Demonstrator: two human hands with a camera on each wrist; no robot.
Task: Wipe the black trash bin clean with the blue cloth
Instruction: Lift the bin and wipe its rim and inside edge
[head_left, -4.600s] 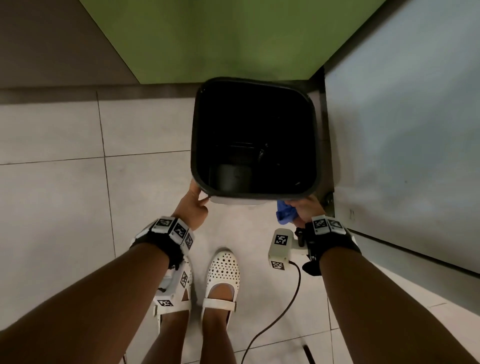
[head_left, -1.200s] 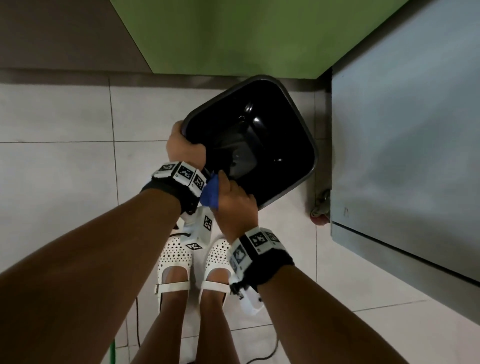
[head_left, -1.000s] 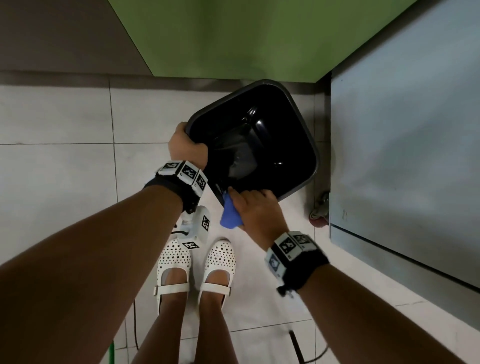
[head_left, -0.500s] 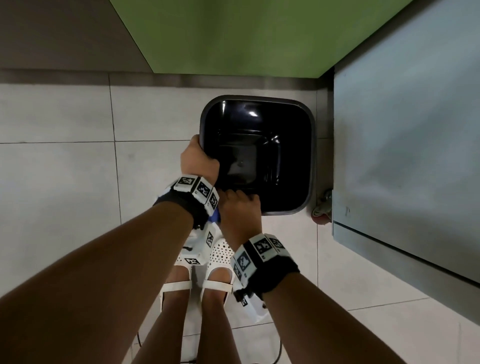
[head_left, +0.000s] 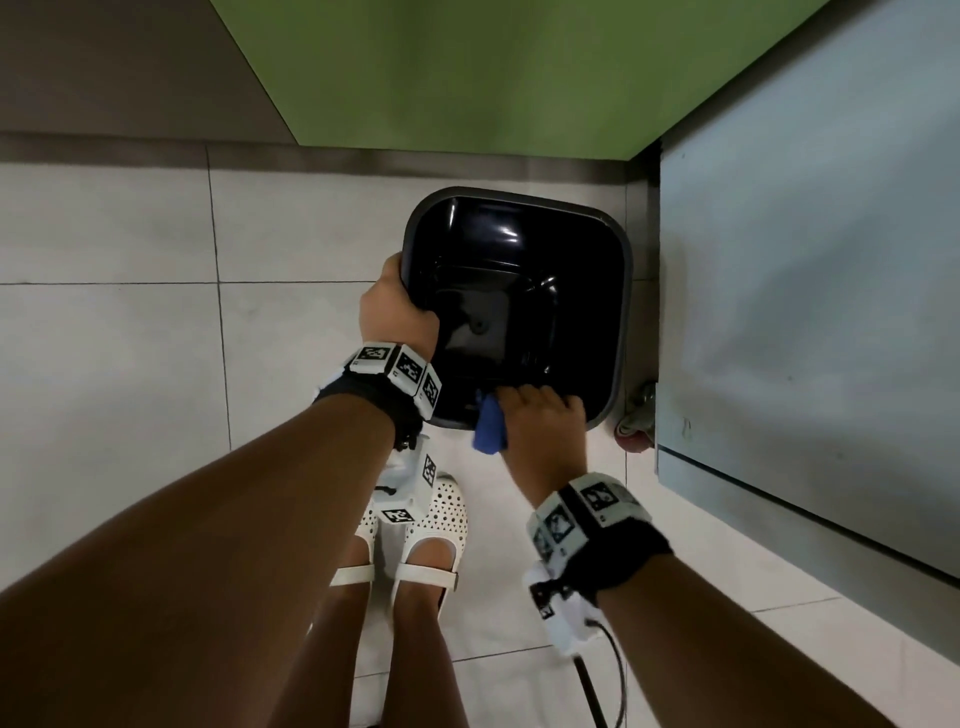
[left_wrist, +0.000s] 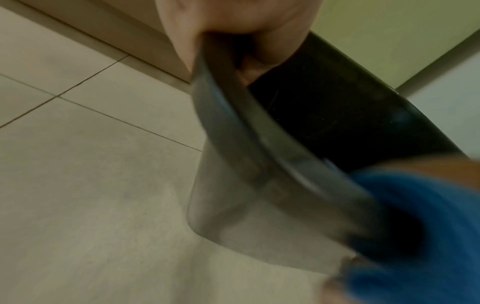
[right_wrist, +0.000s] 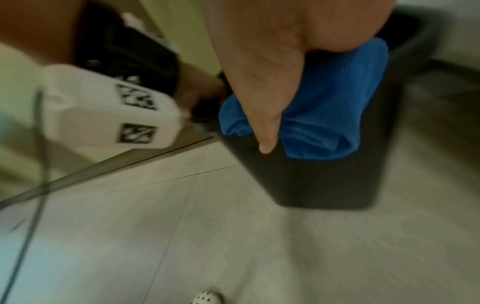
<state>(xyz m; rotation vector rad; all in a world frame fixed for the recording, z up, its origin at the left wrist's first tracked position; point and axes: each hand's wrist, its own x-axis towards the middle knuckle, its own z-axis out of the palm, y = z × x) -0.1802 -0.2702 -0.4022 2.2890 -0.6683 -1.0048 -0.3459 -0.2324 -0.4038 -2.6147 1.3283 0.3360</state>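
Observation:
The black trash bin (head_left: 621, 312) stands on the tiled floor with its square opening facing up at me. My left hand (head_left: 397, 306) grips its left rim, thumb and fingers curled round the edge (left_wrist: 221, 67). At the near rim my right hand (head_left: 540, 415) holds the blue cloth (head_left: 490, 430) folded over the edge, fingers inside the bin and thumb outside. The right wrist view shows the cloth (right_wrist: 332, 107) bunched between palm and the bin's outer wall (right_wrist: 324, 185). In the left wrist view the cloth (left_wrist: 420, 226) is blurred at the lower right.
A grey cabinet (head_left: 810, 312) on a castor wheel (head_left: 636, 426) stands close to the bin's right side. A green wall panel (head_left: 467, 73) is behind it. My white shoes (head_left: 415, 525) are just in front, and a black cable (head_left: 597, 691) trails on the floor.
The right hand has slid the cloth rightward along the bin's near rim, away from the left wrist. The left hand keeps its grip on the left rim; the bin stays square to me.

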